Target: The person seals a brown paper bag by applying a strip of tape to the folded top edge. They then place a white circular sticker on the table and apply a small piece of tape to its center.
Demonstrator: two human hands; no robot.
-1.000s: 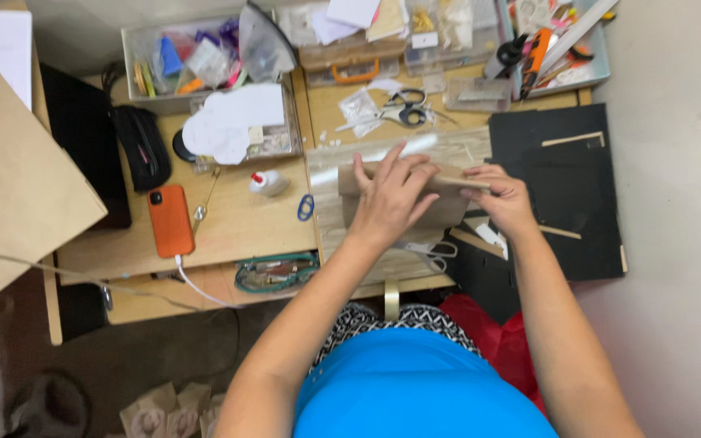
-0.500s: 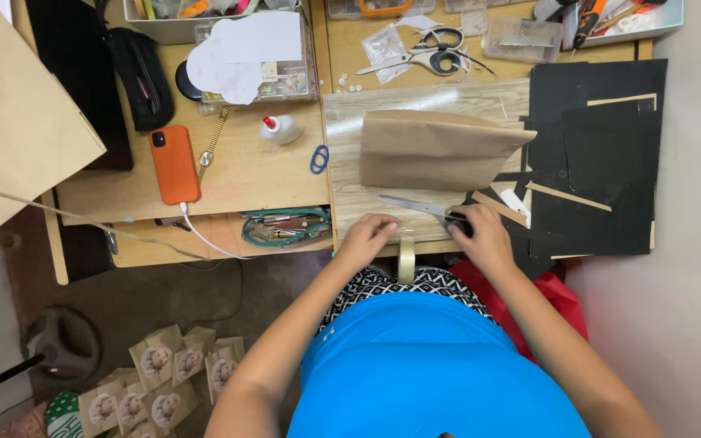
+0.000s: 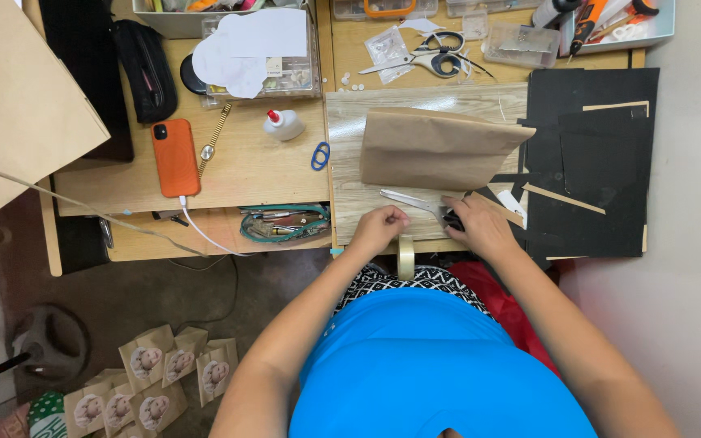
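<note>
My right hand (image 3: pixel 483 227) is closed around the black handles of a pair of scissors (image 3: pixel 412 202) that lies on the pale wooden board (image 3: pixel 349 174), blades pointing left. My left hand (image 3: pixel 378 230) is curled into a fist at the board's front edge, just left of the blades and above a roll of clear tape (image 3: pixel 406 256) that stands on edge at the table's rim. Nothing shows inside that fist. A folded piece of brown paper (image 3: pixel 436 150) lies flat on the board just beyond both hands.
Black card sheets (image 3: pixel 602 166) with thin tan strips lie to the right. An orange phone (image 3: pixel 175 156), a watch, a small glue bottle (image 3: pixel 284 124) and a blue clip (image 3: pixel 320 156) sit to the left. Further scissors (image 3: pixel 430 62) and clear boxes line the back. Printed paper bags (image 3: pixel 156 381) lie on the floor.
Both hands left the brown paper and drew back to the table's front edge. My right hand closed on the scissors there. The view has tilted down towards my lap and the floor.
</note>
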